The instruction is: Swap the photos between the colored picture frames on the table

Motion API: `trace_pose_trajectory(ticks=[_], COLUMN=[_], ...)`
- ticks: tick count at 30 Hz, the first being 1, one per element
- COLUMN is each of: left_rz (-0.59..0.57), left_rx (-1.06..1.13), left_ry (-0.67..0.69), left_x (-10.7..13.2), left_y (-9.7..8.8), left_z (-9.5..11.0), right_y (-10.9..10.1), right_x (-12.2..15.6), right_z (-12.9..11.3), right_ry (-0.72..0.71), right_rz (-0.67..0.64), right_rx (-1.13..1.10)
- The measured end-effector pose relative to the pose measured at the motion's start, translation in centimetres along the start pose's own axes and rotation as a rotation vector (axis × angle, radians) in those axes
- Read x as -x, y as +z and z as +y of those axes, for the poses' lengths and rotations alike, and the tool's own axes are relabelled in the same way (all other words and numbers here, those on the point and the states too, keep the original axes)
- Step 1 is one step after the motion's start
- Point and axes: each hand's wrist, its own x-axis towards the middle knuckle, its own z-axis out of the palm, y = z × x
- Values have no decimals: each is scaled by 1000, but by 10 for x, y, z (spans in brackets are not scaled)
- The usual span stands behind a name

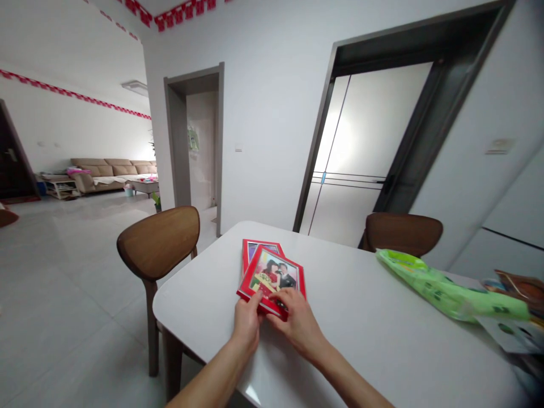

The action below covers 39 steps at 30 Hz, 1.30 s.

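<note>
2 red photo frames lie stacked near my corner of the table (361,323). The top frame (272,275) holds a colour photo of 2 people and sits skewed over the lower frame (254,249), hiding most of it. My left hand (246,324) and right hand (298,324) grip its near edge.

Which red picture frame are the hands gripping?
The upper frame, photo visible, between left hand and right hand; the lower frame lies beneath, untouched.

Green bag (446,292) on white table (382,351); wooden chair (159,243) left; sofa (113,170) beyond.
</note>
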Motion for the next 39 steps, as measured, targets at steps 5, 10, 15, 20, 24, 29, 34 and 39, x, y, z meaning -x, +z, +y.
trace_pose_trajectory(ticks=[5,10,15,20,24,29,34,39], left_rz=[-130,-428,-402,-390,-425,-482,-517,-574], left_rx=[-235,-919,-1253,-1352,-1423,-1488,-1515,-1564], left_ry=[185,1003,1302,1325,1298,1229,1208,1134], left_x=[57,97,115,115,110,107,105,104], left_y=[8,2,-9,-18,-24,-25,-25,-27], left_z=[21,33,20,-4,-27,-40,-39,-40], right_y=[-37,-55,-41,-27,-18,-8,-5,0], right_x=[31,69,92,89,80,74,74,76], right_z=[-9,-27,-23,-2,17,34,35,37], right_ry=[341,535,681,648,568,438,335,312], right_rz=[172,197,98,-51,-81,-36,-56,-61], right_rx=[-739,-1351,-1468,-1309,-901,-350,-54,107])
